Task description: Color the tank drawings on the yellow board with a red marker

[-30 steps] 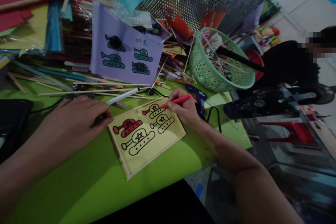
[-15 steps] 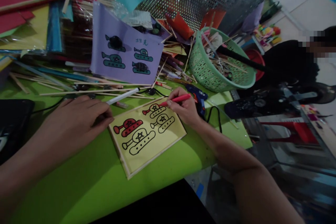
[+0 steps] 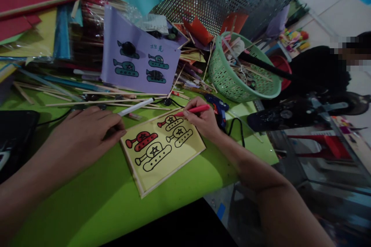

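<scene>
In the head view, hardly anything changes over the last second: your right hand (image 3: 203, 121) stays pinched on the red marker (image 3: 198, 109), its tip at the upper right tank drawing (image 3: 173, 123). That suggests the colouring is lingering on this small figure. The upper left tank drawing (image 3: 146, 142) is filled red; the lower drawings (image 3: 156, 158) remain black outlines. Your yellow board (image 3: 174, 161) lies flat on the green table (image 3: 179, 191), between your hands. Your left hand (image 3: 89, 127) rests at its left corner with curled fingers; a white marker (image 3: 136, 106) sticks out beside them, and you cannot tell whether it is gripped. Loose sticks (image 3: 66, 104) crowd the far side, and a glue gun (image 3: 218, 105) lies just beyond your right hand, hemming it in. Behind stand a purple sheet (image 3: 142, 58) and a green basket (image 3: 228, 77).
</scene>
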Available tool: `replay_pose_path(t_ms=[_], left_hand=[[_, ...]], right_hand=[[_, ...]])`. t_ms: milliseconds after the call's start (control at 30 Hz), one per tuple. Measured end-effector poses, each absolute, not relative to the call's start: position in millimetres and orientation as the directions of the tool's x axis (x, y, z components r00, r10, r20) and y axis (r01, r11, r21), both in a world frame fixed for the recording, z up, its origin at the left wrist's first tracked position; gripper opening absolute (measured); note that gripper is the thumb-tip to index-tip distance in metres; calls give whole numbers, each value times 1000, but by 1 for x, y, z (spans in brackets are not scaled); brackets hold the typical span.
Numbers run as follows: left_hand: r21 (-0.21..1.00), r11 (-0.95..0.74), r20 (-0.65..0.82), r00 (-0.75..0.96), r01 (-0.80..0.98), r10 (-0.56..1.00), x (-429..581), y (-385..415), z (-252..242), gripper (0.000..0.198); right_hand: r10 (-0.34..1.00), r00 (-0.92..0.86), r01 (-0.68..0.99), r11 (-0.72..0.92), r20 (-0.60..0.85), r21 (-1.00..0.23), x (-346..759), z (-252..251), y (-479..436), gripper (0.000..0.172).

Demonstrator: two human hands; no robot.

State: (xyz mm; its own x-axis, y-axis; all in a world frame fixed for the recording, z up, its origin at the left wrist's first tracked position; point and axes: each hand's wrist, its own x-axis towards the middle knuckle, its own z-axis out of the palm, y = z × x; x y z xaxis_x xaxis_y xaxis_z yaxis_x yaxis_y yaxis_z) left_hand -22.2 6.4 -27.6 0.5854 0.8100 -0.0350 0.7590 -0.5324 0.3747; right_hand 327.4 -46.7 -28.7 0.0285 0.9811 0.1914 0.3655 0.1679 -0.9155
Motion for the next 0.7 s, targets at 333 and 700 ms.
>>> replay_pose_path(t_ms=[333, 700], left_hand=[[372, -518, -55, 575, 770, 816, -22, 6, -28, 35], [386, -540, -32, 596, 748, 802, -23, 6, -28, 37]], right_hand=[[987, 9, 355, 145, 158, -923, 327, -30, -47, 17], [985, -9, 346, 164, 171, -924, 327, -32, -47, 18]])
